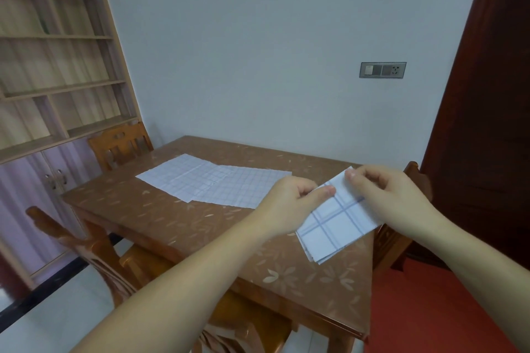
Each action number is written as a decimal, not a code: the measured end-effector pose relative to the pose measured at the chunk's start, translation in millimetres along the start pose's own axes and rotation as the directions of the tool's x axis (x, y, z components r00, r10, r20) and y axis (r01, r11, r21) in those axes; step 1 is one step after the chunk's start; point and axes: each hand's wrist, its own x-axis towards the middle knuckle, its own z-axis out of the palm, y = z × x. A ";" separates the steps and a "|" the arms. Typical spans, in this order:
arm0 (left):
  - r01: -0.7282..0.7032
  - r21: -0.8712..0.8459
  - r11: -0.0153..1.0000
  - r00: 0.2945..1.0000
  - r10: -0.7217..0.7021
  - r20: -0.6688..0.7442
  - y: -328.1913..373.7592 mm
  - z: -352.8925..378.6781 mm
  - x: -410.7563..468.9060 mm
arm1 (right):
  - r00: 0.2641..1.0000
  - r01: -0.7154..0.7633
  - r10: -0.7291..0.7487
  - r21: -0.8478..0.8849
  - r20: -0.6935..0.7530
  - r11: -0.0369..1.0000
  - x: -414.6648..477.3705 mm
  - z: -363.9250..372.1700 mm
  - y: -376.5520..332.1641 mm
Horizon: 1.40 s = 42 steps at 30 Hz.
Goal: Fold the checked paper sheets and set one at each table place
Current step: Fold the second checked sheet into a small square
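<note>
Together pinched the folded sheet (334,228) along its top edge with left hand (292,200) and right hand (387,192), fingers curled; held it over the table (160,218) near its right edge. Saw two unfolded sheets (218,180) overlapping mid-table, well apart from it.

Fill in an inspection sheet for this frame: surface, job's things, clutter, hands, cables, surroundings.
Surface: wooden table with a glossy, leaf-patterned top.
Job's things: folded checked sheet held over the table's near right corner; at least two unfolded checked sheets lie flat and overlapping mid-table.
Clutter: nothing seen.
Hands: left hand pinches the folded sheet's upper edge between thumb and fingers; right hand pinches its top corner.
Cables: nothing seen.
Surroundings: far chair and near chair on the left side; shelf unit; wall socket plate; dark door.
</note>
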 end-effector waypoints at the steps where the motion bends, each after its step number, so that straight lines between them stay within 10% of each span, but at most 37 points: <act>1: -0.011 0.005 1.000 1.000 0.011 0.012 1.4 1.0 -0.5 | 1.000 0.002 -0.002 -0.011 -0.001 1.000 1.4 -0.4 -1.3; 13: 0.109 0.061 0.992 0.961 -0.121 0.248 0.0 -2.2 -6.8 | 0.966 0.256 -0.243 -0.181 0.093 0.950 5.7 -4.8 5.9; 17: 0.150 -0.116 0.982 0.972 -0.124 0.201 -0.4 17.7 -3.2 | 1.000 -0.009 0.013 0.221 -0.019 0.975 6.2 -5.2 11.7; 20: 0.136 -0.253 0.958 0.990 -0.140 0.003 -4.1 29.2 -0.7 | 0.917 -0.384 0.204 0.617 0.343 0.687 -4.3 1.1 26.6; 32: 0.164 -0.448 0.879 0.942 -0.274 -0.193 -16.0 39.4 15.5 | 0.837 -0.299 0.177 0.162 0.518 0.940 -14.0 -14.8 60.7; 39: 0.279 -0.374 0.884 0.958 -0.281 0.050 -18.8 36.9 6.6 | 0.938 -0.346 0.282 0.579 0.201 0.738 17.0 -34.2 68.3; 42: 0.277 -0.313 0.908 0.956 -0.295 -0.009 -17.5 44.0 1.5 | 0.960 -0.269 0.269 0.492 0.074 0.828 17.1 -11.1 67.6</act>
